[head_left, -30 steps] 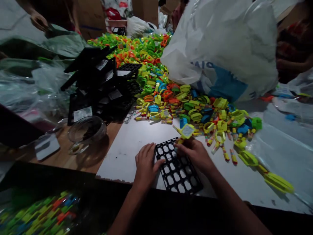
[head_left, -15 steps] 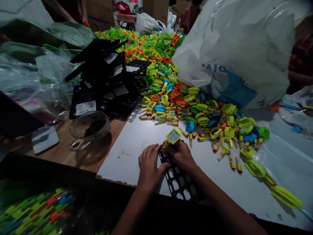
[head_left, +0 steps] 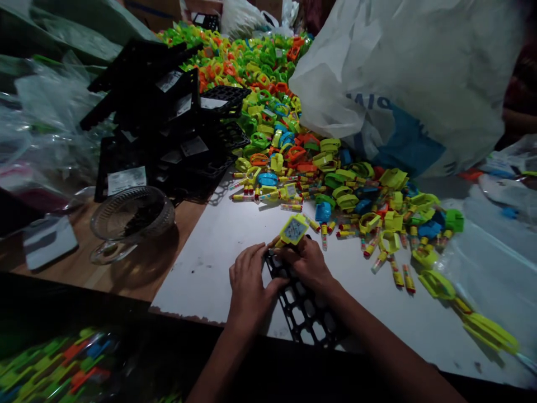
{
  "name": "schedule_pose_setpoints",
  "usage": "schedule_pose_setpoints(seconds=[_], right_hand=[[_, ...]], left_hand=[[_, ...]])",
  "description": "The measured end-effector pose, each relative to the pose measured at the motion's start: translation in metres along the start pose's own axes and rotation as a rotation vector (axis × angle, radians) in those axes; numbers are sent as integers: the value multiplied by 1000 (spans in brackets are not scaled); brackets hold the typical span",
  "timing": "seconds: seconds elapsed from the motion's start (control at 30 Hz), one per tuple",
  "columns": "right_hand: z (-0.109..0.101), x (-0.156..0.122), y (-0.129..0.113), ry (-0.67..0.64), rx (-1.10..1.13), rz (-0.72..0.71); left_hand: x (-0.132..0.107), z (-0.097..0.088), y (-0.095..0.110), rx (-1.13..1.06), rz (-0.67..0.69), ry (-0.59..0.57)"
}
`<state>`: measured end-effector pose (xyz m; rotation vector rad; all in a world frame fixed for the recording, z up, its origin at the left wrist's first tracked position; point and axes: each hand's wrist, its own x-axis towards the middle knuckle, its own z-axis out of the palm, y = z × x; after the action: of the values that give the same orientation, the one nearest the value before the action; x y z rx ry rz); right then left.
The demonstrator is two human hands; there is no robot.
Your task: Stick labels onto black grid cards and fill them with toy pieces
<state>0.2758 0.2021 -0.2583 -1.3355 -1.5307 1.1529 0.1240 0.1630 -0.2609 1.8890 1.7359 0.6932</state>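
A black plastic grid tray [head_left: 308, 313] lies on the white table [head_left: 218, 252] in front of me. My left hand [head_left: 248, 285] rests on the tray's left edge, fingers curled against it. At the tray's far left corner, my right hand [head_left: 308, 262] pinches a yellow toy piece with a square printed face [head_left: 294, 229]. A big heap of small green, yellow, orange and blue toy pieces [head_left: 302, 162] spreads across the table beyond my hands.
A stack of black grid trays [head_left: 159, 123] stands at the left. A glass bowl [head_left: 130, 218] sits on the wooden top. A large white plastic bag [head_left: 398, 84] rises at the right. Clear bags of pieces [head_left: 62, 364] lie at the bottom left.
My right hand has carried the yellow piece leftward, from the tray's far right corner to its far left corner. The camera has tilted down slightly. My left hand stays on the tray.
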Motion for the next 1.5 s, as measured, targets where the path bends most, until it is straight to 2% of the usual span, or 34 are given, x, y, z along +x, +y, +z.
schedule_pose_setpoints(seconds=[0.13, 0.33, 0.47, 0.53, 0.57, 0.63, 0.7, 0.77, 0.83, 0.9, 1.0, 1.07, 1.13, 1.2, 1.27, 1.37, 1.5], right_hand=[[2, -4, 2, 7, -135, -75], [15, -6, 4, 16, -342, -249], [17, -4, -1, -26, -317, -255], [6, -6, -4, -18, -240, -213], [-3, -7, -4, 49, -227, -175], [-26, -11, -3, 285, -328, -60], [-51, -13, 4, 465, -584, 67], [-72, -13, 11, 438, -840, 147], [-87, -12, 16, 323, -1003, 174], [-94, -10, 16, 240, -1094, 204], [-98, -7, 8, 212, -1143, 240], [-96, -8, 0, 286, -1016, 240], [-88, -10, -8, 347, -669, 216], [-75, -11, -14, 277, -213, 187], [-59, -9, -16, 142, 126, 158], [-39, -2, -8, 66, 315, 138], [-32, 8, 11, -6, 301, 102]], left_hand=[[2, 2, -2, 4, -4, 4], [2, 9, -6, 19, 9, 107], [3, 9, -9, 47, 18, 87], [4, 8, -8, 54, 4, 76], [4, 7, -8, 55, -5, 75], [3, 6, -6, 51, -17, 64], [3, 5, -4, 40, -24, 47], [6, 4, -2, 16, -18, 53], [14, 3, 1, -32, 18, 72], [24, 2, 4, -91, 81, 65], [38, 2, 8, -121, 143, 38], [43, 4, 10, -108, 154, 39], [44, 6, 11, -102, 159, 36], [43, 8, 10, -97, 151, 42], [42, 10, 10, -93, 140, 51], [41, 11, 8, -96, 147, 66], [41, 12, 7, -108, 163, 70]])
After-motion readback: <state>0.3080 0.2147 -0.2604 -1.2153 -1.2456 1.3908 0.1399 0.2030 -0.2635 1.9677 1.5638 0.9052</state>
